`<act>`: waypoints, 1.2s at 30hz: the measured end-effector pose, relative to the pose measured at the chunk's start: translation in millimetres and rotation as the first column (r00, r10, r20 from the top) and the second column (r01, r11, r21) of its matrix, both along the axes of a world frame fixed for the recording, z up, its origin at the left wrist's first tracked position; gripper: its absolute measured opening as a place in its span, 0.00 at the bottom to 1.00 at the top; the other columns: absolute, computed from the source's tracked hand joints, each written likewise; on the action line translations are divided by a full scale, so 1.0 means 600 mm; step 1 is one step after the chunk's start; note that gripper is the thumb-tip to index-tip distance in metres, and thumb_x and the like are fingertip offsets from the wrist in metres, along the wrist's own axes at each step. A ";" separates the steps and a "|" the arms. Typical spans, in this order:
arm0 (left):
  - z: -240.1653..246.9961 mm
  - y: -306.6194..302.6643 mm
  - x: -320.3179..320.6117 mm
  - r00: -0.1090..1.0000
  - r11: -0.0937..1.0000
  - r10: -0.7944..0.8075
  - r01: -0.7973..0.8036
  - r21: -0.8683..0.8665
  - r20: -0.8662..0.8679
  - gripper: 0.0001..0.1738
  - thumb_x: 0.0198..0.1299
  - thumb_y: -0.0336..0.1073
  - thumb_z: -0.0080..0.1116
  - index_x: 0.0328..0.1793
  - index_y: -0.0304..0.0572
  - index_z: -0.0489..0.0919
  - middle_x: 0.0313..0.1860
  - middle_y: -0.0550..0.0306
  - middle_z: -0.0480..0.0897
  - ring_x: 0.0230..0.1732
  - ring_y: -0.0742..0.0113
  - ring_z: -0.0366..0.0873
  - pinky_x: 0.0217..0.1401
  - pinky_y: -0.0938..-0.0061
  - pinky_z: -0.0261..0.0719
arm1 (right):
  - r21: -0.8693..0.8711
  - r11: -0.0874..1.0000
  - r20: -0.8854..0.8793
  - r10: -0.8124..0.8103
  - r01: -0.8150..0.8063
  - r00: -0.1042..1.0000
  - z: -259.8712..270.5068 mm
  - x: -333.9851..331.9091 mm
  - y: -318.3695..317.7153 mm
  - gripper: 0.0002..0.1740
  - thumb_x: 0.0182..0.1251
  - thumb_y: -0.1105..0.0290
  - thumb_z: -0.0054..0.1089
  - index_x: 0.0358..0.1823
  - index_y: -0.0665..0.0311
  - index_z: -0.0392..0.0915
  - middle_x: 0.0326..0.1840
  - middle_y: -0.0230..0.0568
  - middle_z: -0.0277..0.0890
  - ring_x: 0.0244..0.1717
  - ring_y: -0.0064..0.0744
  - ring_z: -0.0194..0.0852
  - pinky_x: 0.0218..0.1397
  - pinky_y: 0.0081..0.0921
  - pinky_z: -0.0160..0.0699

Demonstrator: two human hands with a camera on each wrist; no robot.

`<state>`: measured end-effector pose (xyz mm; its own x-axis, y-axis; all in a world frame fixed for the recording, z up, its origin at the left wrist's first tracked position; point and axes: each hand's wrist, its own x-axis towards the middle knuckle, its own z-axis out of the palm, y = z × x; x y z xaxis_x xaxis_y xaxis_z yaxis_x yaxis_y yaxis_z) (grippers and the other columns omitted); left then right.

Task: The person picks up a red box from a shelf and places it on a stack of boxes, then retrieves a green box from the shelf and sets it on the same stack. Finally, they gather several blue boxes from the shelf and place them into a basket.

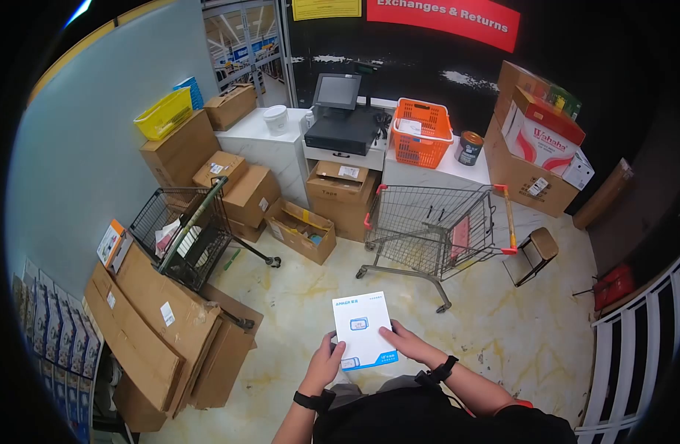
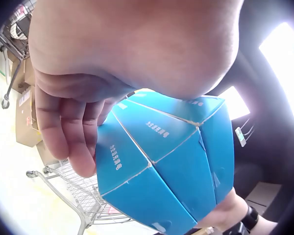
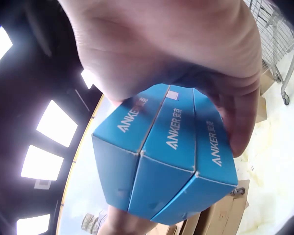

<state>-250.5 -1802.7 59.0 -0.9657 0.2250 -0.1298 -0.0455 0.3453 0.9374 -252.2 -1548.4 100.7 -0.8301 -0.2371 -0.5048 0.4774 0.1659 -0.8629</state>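
Both hands hold a stack of three flat Anker boxes in front of the body. In the head view the top box (image 1: 366, 337) shows a white face with a blue lower corner. My left hand (image 1: 323, 364) grips the left edge, its thumb on the top face. At the right edge my right hand (image 1: 412, 345) does the same, thumb on top. Blue sides of the stacked boxes (image 3: 169, 132) with white lettering fill the right wrist view, fingers curled round their far side. The left wrist view shows the opposite blue sides (image 2: 157, 147) beneath the left hand (image 2: 132, 54).
Ahead stands a shopping cart (image 1: 428, 226), with a dark cart (image 1: 195, 229) at left. Behind, a counter bears a register (image 1: 347, 129), an orange basket (image 1: 423, 133) and a can (image 1: 469, 148). Flattened cardboard (image 1: 144, 325) leans at left; a stool (image 1: 536, 251) stands right.
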 end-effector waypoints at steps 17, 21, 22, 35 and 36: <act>0.058 0.146 -0.607 0.891 0.880 -0.449 0.454 -0.142 0.070 0.38 0.75 0.58 0.48 0.72 0.28 0.67 0.34 0.42 0.86 0.36 0.47 0.86 0.44 0.61 0.81 | -0.161 0.886 -0.220 -0.461 0.434 0.860 -0.032 -0.407 0.088 0.35 0.83 0.53 0.44 0.80 0.70 0.52 0.76 0.49 0.64 0.74 0.34 0.62 0.76 0.31 0.61; 0.082 0.221 -0.771 0.864 0.846 -0.503 0.500 -0.185 0.030 0.40 0.74 0.59 0.48 0.74 0.27 0.65 0.35 0.41 0.86 0.37 0.48 0.85 0.44 0.62 0.80 | -0.241 0.863 -0.156 -0.485 0.443 0.860 -0.021 -0.551 0.162 0.36 0.83 0.56 0.44 0.82 0.68 0.48 0.80 0.48 0.58 0.77 0.36 0.58 0.78 0.33 0.59; 0.089 0.240 -0.810 0.860 0.846 -0.510 0.504 -0.175 0.012 0.41 0.74 0.59 0.49 0.75 0.26 0.64 0.38 0.40 0.85 0.39 0.48 0.85 0.45 0.62 0.80 | -0.235 0.878 -0.197 -0.463 0.417 0.864 -0.020 -0.590 0.182 0.37 0.82 0.56 0.44 0.83 0.68 0.46 0.81 0.48 0.56 0.79 0.36 0.55 0.79 0.33 0.57; 0.222 0.518 -1.246 0.775 0.773 -0.631 0.625 -0.109 -0.033 0.34 0.78 0.58 0.39 0.69 0.31 0.73 0.48 0.33 0.85 0.49 0.41 0.85 0.55 0.58 0.79 | -0.252 0.742 -0.374 -0.667 0.622 0.644 0.121 -0.985 0.414 0.37 0.79 0.58 0.54 0.80 0.70 0.54 0.74 0.46 0.66 0.73 0.30 0.63 0.75 0.30 0.63; 0.223 0.542 -1.278 0.761 0.759 -0.648 0.642 -0.109 -0.020 0.34 0.78 0.58 0.39 0.69 0.31 0.73 0.48 0.33 0.85 0.49 0.41 0.85 0.55 0.58 0.79 | -0.251 0.726 -0.362 -0.683 0.640 0.634 0.128 -1.011 0.433 0.37 0.79 0.58 0.54 0.80 0.70 0.54 0.74 0.46 0.66 0.73 0.30 0.63 0.75 0.30 0.63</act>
<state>-1017.5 -1477.7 192.9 -0.6019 0.7872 -0.1341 0.2678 0.3572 0.8948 -859.1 -1288.6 177.4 -0.8972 0.4317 -0.0928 0.0334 -0.1431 -0.9891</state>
